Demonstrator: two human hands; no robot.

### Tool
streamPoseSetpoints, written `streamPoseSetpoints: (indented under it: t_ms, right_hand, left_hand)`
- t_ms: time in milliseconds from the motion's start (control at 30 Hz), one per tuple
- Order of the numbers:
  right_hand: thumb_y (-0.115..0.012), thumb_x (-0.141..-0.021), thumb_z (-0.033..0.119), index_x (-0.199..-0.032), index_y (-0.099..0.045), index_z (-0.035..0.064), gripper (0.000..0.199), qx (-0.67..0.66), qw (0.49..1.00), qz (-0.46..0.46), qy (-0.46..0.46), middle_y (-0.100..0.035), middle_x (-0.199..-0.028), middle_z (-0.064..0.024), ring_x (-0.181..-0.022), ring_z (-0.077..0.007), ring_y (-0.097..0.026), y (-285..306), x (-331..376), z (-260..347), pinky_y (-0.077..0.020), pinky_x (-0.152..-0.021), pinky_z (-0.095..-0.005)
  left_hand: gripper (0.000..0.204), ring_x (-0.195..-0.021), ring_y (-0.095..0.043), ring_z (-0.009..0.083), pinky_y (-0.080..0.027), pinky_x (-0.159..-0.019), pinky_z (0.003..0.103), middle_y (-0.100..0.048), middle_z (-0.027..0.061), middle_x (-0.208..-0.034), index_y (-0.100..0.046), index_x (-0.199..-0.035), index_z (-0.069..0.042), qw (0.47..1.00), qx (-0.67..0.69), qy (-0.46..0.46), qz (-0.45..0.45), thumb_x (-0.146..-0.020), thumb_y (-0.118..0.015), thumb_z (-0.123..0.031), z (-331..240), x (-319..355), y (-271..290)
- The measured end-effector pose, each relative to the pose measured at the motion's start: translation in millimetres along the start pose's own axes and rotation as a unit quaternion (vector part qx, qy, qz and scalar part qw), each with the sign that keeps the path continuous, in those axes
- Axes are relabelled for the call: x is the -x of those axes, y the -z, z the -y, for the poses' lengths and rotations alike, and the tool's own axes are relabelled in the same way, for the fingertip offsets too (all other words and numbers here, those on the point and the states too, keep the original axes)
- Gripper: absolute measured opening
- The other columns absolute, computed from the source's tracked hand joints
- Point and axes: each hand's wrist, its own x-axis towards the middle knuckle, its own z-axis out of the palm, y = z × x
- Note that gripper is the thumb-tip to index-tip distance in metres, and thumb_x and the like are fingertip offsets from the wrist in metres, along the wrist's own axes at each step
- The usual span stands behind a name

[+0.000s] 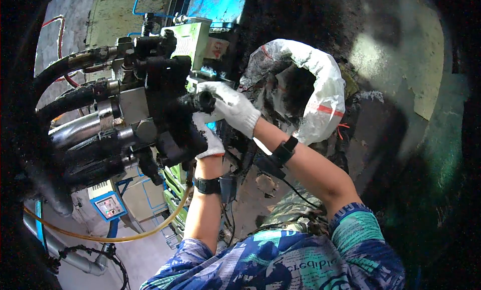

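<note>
Both gloved: right hand (233,107) is gripping the black knob (203,100), left hand (209,139) is bracing the block (173,109) beneath; I am keeping wrists steady, turning slowly.

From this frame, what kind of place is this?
Probably a factory floor or heavy-machinery workshop. A grimy machine block fed by thick black hoses fills the left, both gloved hands, left and right, are on it, and a small blue control box sits below. A big white sack stands open nearby.
</note>
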Motion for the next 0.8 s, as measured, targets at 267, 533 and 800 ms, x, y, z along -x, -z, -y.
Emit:
streamPoseSetpoints:
  t_ms: [267, 533, 800]
  right_hand:
    - [-0.059, -0.102, 0.023, -0.143, -0.055, 0.0034, 0.045, -0.054, 0.978, 0.181, -0.093, -0.066, -0.126, -0.0214, -0.116, -0.0418, -0.064, -26, -33, -27, -0.0525, -0.1, -0.0452]
    - [-0.061, -0.091, 0.013, -0.137, -0.057, 0.0065, 0.047, 0.291, 0.947, 0.008, 0.136, -0.069, -0.112, -0.0211, -0.102, -0.0415, -0.067, -12, -29, 12, -0.0567, -0.083, -0.0527]
    - [-0.042, -0.107, 0.033, -0.115, -0.069, -0.0001, 0.043, 0.276, 0.96, 0.041, -0.002, -0.071, -0.113, -0.0271, -0.107, -0.0465, -0.067, -21, -34, 15, -0.0539, -0.093, -0.0495]
  left_hand:
    - [0.052, -0.11, -0.066, 0.0182, -0.056, -0.093, 0.034, -0.067, 0.007, -0.131, -0.062, -0.141, -0.005, 0.986, 0.044, 0.158, -0.026, -0.103, -0.069, -0.04, -7, 22, 37]
    - [0.04, -0.1, -0.067, 0.0178, -0.055, -0.088, 0.035, -0.071, 0.0026, -0.119, -0.068, -0.13, -0.006, 0.965, -0.254, -0.052, -0.028, -0.104, -0.067, -0.036, 43, -20, 79]
    - [0.048, -0.102, -0.066, 0.0165, -0.057, -0.091, 0.037, -0.068, 0.0056, -0.124, -0.061, -0.141, -0.003, 0.989, -0.103, 0.101, 0.022, -0.109, -0.058, -0.039, -2, 37, 60]
